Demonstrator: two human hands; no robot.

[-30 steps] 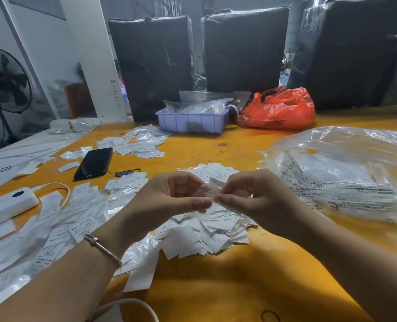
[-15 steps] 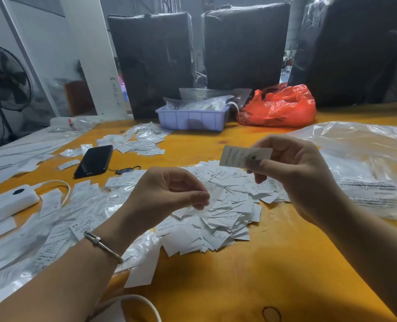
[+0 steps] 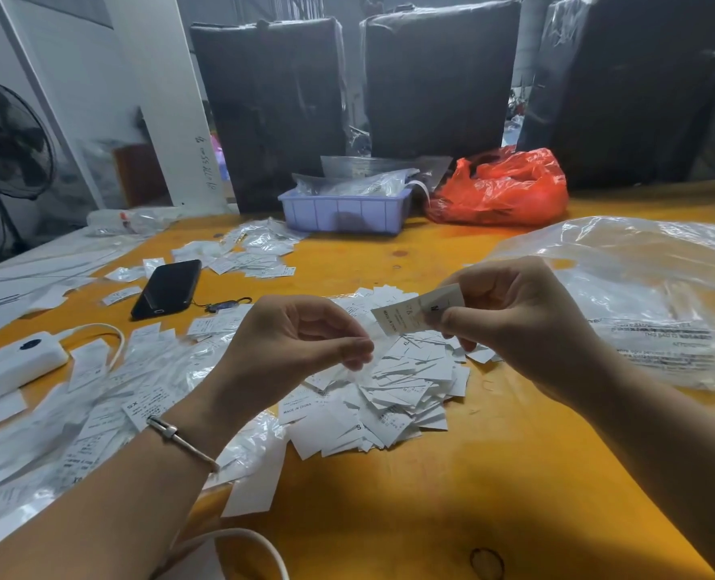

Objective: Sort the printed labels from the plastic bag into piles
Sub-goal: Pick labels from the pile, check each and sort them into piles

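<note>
My right hand (image 3: 527,324) pinches one white printed label (image 3: 410,316) between thumb and fingers, held above the table. My left hand (image 3: 297,349) hovers just left of it, thumb and fingertips pinched on what looks like a small clear wrapper (image 3: 353,368). Under both hands lies a loose heap of white labels (image 3: 406,395). A large clear plastic bag (image 3: 640,295) with printed text lies at the right. Labels in clear sleeves spread out at the left (image 3: 96,408), and another small pile (image 3: 255,255) lies farther back.
On the yellow table (image 3: 452,487) are a black phone (image 3: 167,288), a white power bank (image 3: 12,366) with a cable, a lilac tray (image 3: 343,213) and a red plastic bag (image 3: 502,188). Black wrapped bundles (image 3: 439,77) stand behind; a fan (image 3: 4,140) stands at the far left.
The hands were joined over the heap; the right hand pulled a label away and up, then brought it slightly down and back toward the left hand, which stayed in place.
</note>
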